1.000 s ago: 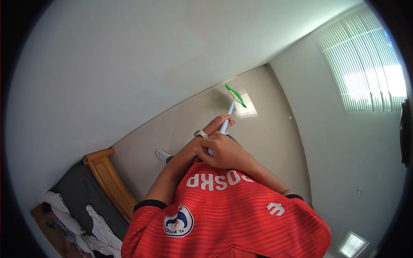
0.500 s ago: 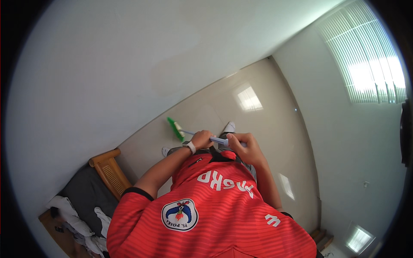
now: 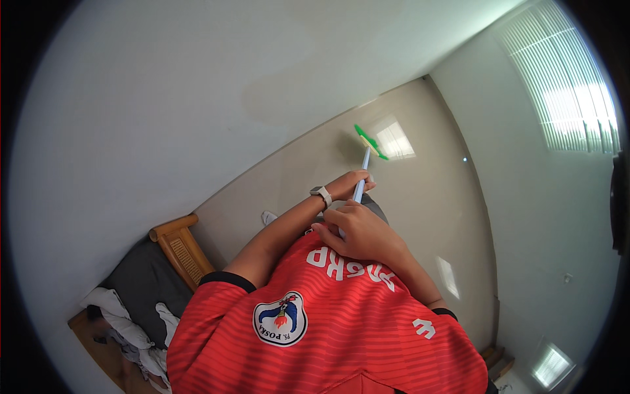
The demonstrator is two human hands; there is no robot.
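A broom with a pale blue handle (image 3: pixel 359 190) and a green-bristled head (image 3: pixel 371 142) reaches out ahead of me over the shiny tile floor. Wrapped round the middle of the handle is my left hand (image 3: pixel 352 184), with a light-strapped watch on its wrist. My right hand (image 3: pixel 359 231) grips the upper end close to my red shirt and hides most of that end. The bristles are near the bright window reflection on the floor; whether they touch the tiles I cannot tell.
A long pale wall (image 3: pixel 164 118) runs along the left and ahead. At lower left stands a wooden bed frame (image 3: pixel 184 251) with dark bedding (image 3: pixel 134 279), white cloths and what looks like a person. A blinded window (image 3: pixel 558 79) is on the right wall. My white-socked foot (image 3: pixel 268 217) shows left.
The broom head has swung from the left, near the wall, to the right and farther ahead. Both hands keep their grip; the left has moved right and forward, the right closer to my body.
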